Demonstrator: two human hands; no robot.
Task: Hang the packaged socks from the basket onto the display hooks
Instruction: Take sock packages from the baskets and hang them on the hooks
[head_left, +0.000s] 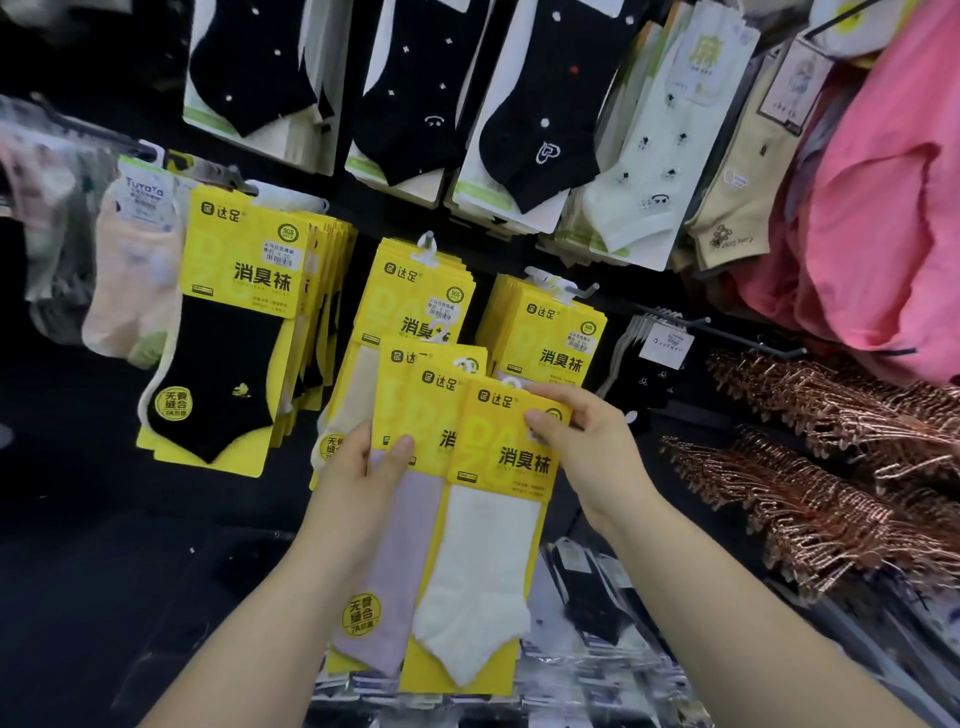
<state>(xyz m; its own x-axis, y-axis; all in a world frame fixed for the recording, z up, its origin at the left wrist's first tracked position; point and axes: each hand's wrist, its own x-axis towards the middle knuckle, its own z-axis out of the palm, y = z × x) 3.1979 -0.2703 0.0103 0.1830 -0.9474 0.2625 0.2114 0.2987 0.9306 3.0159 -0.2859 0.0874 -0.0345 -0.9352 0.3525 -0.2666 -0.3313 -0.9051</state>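
Left hand (371, 462) grips the fanned sock packs (483, 545) upright, right hand (587, 447) pinching the front top, hooks (428, 243) above its fingers (545, 420).

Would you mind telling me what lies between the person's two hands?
Head view: fanned yellow packs fill the gap, the left hand gripping the lilac sock pack, the right hand pinching the white sock pack.
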